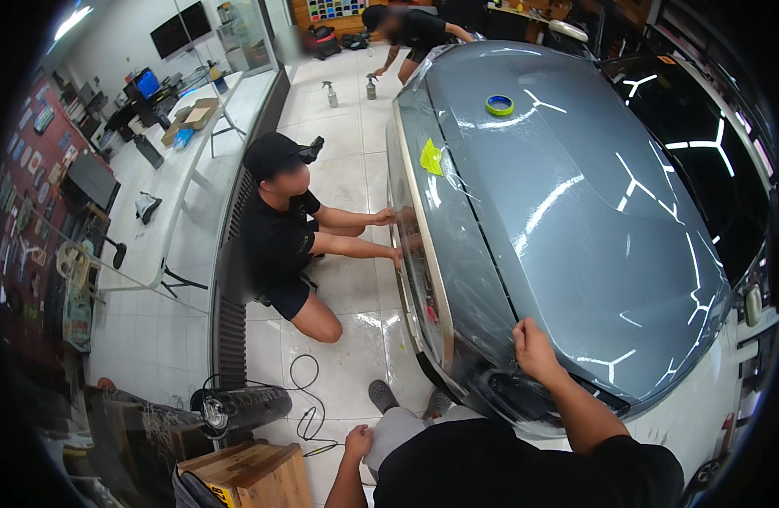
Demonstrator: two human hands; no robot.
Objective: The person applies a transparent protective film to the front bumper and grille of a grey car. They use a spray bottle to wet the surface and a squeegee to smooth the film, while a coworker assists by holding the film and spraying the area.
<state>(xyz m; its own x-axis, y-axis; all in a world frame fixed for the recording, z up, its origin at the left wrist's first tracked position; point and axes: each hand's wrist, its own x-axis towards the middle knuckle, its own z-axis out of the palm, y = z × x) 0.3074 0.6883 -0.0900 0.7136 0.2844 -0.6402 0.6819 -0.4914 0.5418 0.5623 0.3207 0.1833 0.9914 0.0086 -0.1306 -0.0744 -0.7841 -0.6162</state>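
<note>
My right hand [535,351] has its fingers curled on the front edge of the grey car hood [609,254], beside a dark seam; clear film with wrinkles and glare covers the front panel [457,254]. My left hand [358,442] hangs low by my left leg, fingers curled, and what it holds, if anything, is hidden. On the hood lie a yellow-rimmed tape roll [499,105] and a yellow-green squeegee or card [432,157]. A co-worker [262,220] in dark clothes kneels at the bumper with both hands on it.
A second person [415,34] bends at the far side of the car. Two spray bottles [332,97] stand on the tiled floor [338,161]. To the left are a white folding table [144,229], a dark cylindrical roll [250,406], a looped cable [306,381] and a wooden crate [262,474].
</note>
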